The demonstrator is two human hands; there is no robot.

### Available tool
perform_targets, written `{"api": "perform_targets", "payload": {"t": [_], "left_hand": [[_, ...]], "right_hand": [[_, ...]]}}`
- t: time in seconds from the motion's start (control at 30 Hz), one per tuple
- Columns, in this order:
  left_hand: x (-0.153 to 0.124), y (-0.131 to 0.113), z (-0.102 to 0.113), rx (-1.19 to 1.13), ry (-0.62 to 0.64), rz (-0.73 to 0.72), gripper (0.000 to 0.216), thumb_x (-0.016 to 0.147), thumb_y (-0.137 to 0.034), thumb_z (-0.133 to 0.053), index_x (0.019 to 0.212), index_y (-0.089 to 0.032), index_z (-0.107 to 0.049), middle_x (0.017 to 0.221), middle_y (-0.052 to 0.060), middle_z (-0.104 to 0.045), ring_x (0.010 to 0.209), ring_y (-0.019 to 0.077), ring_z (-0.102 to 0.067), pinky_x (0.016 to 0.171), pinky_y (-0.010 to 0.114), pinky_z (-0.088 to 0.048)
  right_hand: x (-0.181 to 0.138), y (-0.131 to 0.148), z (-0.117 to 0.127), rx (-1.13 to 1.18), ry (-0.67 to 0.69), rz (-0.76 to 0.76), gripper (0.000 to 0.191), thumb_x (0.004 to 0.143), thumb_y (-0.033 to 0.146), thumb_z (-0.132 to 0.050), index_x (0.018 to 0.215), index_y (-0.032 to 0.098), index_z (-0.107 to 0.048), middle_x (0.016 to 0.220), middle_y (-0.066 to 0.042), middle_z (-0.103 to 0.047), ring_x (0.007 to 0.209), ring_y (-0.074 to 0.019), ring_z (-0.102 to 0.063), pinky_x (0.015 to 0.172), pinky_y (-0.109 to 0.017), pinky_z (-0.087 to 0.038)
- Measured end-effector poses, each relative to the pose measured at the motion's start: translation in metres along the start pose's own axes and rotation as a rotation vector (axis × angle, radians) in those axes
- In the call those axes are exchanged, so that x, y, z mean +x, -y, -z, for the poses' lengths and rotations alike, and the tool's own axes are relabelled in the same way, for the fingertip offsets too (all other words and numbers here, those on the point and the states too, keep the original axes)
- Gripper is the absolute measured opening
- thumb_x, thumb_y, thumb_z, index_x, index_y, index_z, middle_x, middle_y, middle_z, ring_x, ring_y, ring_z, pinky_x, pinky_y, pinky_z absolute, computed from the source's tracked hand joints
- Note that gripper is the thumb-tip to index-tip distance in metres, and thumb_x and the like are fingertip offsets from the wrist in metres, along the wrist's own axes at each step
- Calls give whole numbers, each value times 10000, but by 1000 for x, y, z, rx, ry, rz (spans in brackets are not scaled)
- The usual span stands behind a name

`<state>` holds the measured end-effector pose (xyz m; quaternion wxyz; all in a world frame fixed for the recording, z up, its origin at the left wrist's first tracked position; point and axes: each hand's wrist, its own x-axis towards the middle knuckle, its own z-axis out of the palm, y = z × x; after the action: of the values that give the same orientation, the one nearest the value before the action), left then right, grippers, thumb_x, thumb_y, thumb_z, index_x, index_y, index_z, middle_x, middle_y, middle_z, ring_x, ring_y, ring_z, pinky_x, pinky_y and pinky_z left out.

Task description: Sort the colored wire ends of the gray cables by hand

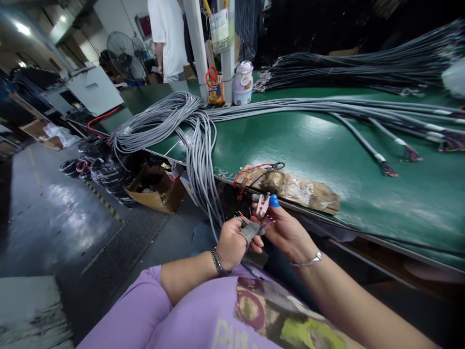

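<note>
Snugly, left hand (232, 245) clasps cable (203, 189) (wires (242, 217) fanning above grip); right hand (286, 232) pinches tool (262, 204).

Materials at my bench. My left hand (232, 245) grips thin wires (241, 218) in smooth coloured plastic insulation. Its thumb wears a matt grey sleeve (250, 231), rubber or cloth, I cannot tell which. My right hand (286, 232) holds a small pink tool (262, 204) of hard plastic, and one fingertip carries a smooth blue cap (274, 200). My watch strap (218, 261) and bangle (308, 261) are polished metal. The grey cables (203, 160) have matt plastic jackets. The table top (327, 140) is glossy, smooth green. The cardboard pad (305, 190) is rough brown under wrinkled shiny tape. My shirt (145, 310) is matt lilac cloth.
</note>
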<state>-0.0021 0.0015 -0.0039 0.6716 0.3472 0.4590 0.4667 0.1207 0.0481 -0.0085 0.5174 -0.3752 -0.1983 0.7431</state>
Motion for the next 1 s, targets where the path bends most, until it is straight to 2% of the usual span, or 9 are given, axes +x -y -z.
{"api": "perform_targets", "payload": {"t": [0.13, 0.27, 0.4, 0.5, 0.57, 0.67, 0.73, 0.9, 1.0], "left_hand": [[-2, 1, 3, -5, 12, -7, 461, 630, -548, -740, 702, -141, -536, 501, -1, -603, 365, 93, -526, 380, 184, -403], [-7, 2, 9, 5, 18, -43, 455, 667, -551, -725, 715, -138, -540, 511, -1, -609, 367, 91, -529, 377, 184, -414], [-11, 0, 13, 63, 7, -141, 452, 693, -558, -710, 742, -135, -559, 536, -2, -615, 407, 95, -555, 419, 199, -470], [-12, -4, 15, 151, 6, -254, 462, 719, -583, -675, 751, -132, -578, 557, 6, -618, 451, 94, -576, 465, 205, -501], [-10, -6, 16, 222, 7, -320, 441, 757, -570, -644, 763, -133, -590, 569, 10, -621, 469, 94, -584, 481, 203, -509], [-7, -5, 18, 316, -3, -382, 375, 808, -510, -617, 779, -137, -601, 579, 14, -626, 484, 98, -594, 492, 203, -514], [-4, -4, 18, 360, 2, -413, 338, 825, -474, -607, 780, -139, -606, 583, 16, -630, 487, 100, -596, 495, 206, -515], [-1, -1, 19, 416, 20, -448, 265, 830, -404, -608, 784, -143, -609, 595, 24, -644, 500, 111, -604, 505, 214, -515], [0, 2, 20, 441, 15, -452, 231, 829, -372, -606, 789, -144, -611, 599, 25, -647, 504, 114, -606, 505, 213, -510]], "right_hand": [[-3, 1, -1, 59, 12, -13, 335, 724, 564, -708, 761, 233, -685, 750, -24, -704, 609, -160, -611, 610, -300, -524], [-6, 5, 2, 81, 102, -60, 414, 753, 625, -639, 786, 215, -688, 773, -39, -707, 587, -142, -591, 570, -279, -514], [-5, 9, 4, 38, 181, -74, 301, 761, 509, -699, 794, 210, -697, 738, -15, -694, 581, -116, -569, 565, -240, -496], [-2, 8, 4, 7, 152, -27, 245, 760, 449, -720, 786, 206, -703, 715, -4, -676, 596, -114, -563, 583, -239, -491], [-1, 4, 5, -15, 113, 36, 284, 770, 490, -696, 791, 208, -707, 718, -11, -669, 611, -125, -563, 596, -253, -490], [-1, -4, 7, -111, 64, 212, 341, 769, 551, -672, 745, 212, -701, 724, -22, -660, 643, -143, -559, 624, -264, -488], [-1, -6, 7, -143, 45, 252, 367, 736, 582, -690, 706, 217, -696, 719, -24, -659, 646, -148, -555, 627, -268, -490], [2, -4, 2, 26, 67, 18, 442, 633, 624, -748, 758, 200, -724, 741, -36, -690, 610, -145, -571, 599, -287, -506], [4, -3, 0, 115, 25, 1, 393, 616, 571, -788, 760, 211, -723, 742, -24, -701, 634, -151, -598, 626, -292, -521]]}}
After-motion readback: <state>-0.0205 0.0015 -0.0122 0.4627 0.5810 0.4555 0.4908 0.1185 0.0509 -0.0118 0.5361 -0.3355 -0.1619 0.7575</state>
